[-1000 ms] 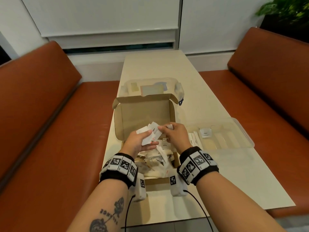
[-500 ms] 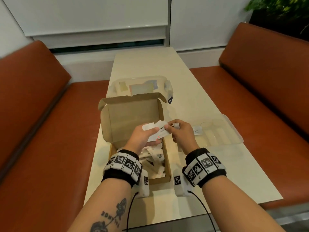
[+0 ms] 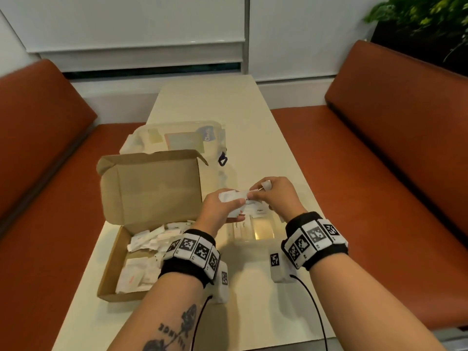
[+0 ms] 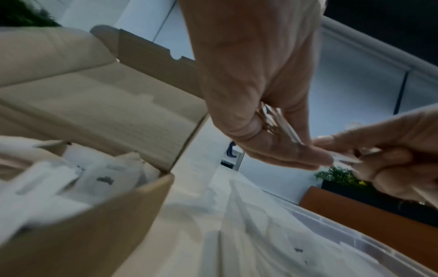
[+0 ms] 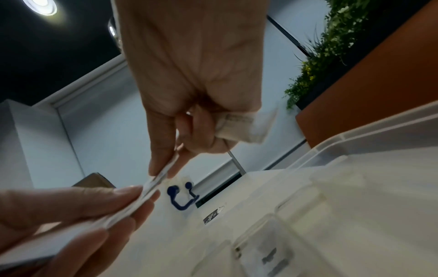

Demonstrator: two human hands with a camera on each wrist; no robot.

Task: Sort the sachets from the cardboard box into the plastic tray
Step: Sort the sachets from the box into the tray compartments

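I see white sachets (image 3: 234, 196) in my hands, a brown box (image 3: 149, 188) left of them, black-and-white checked wristbands (image 3: 195, 250) behind, and orange benches (image 3: 395, 173) either side of a cream table (image 3: 253, 138).

The cardboard box (image 3: 111, 264) lies open on the left of the table (image 3: 228, 102), its lid (image 3: 149, 188) standing upright at the far side — a wall to any reach from beyond, while the heap of sachets (image 3: 149, 241) inside is open from above. Just behind the lid sits a clear plastic container (image 3: 141, 138), filling that part of the tabletop. Both hands, the left hand (image 3: 222, 209) and right hand (image 3: 276, 196), hover over the plastic tray (image 3: 253, 229), covering much of it. The table's far end and near right edge lie bare — orange benches (image 3: 395, 148) flank both sides.
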